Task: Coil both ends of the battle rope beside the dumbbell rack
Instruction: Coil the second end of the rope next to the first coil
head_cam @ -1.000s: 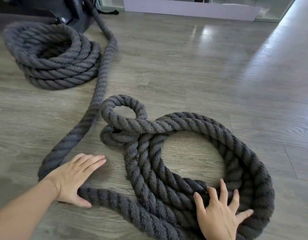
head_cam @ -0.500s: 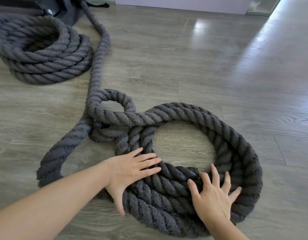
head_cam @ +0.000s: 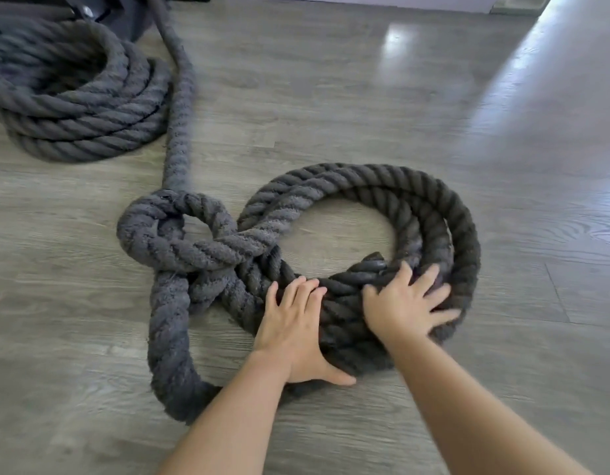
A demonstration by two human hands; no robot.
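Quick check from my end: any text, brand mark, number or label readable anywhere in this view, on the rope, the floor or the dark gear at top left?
None readable.
Finished coil: plain dark strands, no tag or print.
Loose coil under the left hand and right hand: no label or marking.
Dark equipment base at top left: one metal bolt, no lettering visible.
Wood-look floor: grain and glare only.

finished coil (head_cam: 67, 97) cut off at left edge.
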